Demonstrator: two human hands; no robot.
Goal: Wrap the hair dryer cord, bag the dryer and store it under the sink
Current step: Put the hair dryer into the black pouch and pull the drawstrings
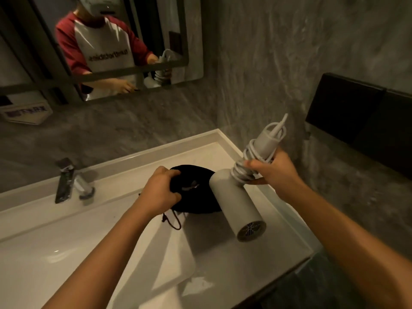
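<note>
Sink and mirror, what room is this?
Most likely a bathroom: a white sink with a faucet, a wall mirror above it, and a hair dryer in the right hand.

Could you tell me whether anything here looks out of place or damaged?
Nothing stands out. The cord is coiled on the hair dryer handle in the right hand; the left hand grips the black bag.
</note>
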